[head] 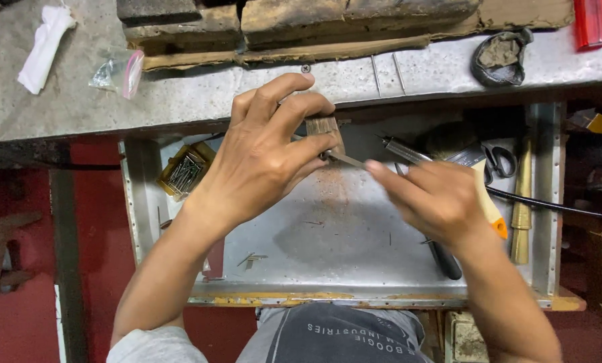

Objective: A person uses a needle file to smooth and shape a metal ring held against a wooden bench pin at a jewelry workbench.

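My left hand (267,151) is closed around a small brown wooden piece (326,126), pressing it against the front edge of the metal workbench. My right hand (435,198), blurred by motion, grips a thin metal file (345,158) whose tip lies against the wooden piece by my left fingertips. Brown filing dust lies on the metal tray (328,242) just below the piece.
A small box of nails (183,171) sits at the tray's left. Scissors (499,160), a screwdriver (408,151), a wooden handle (521,208) and a black cable (556,205) lie at its right. On the bench top are a white cloth (44,47), a plastic bag (119,72), clay-covered blocks (294,23) and a black cup (503,57).
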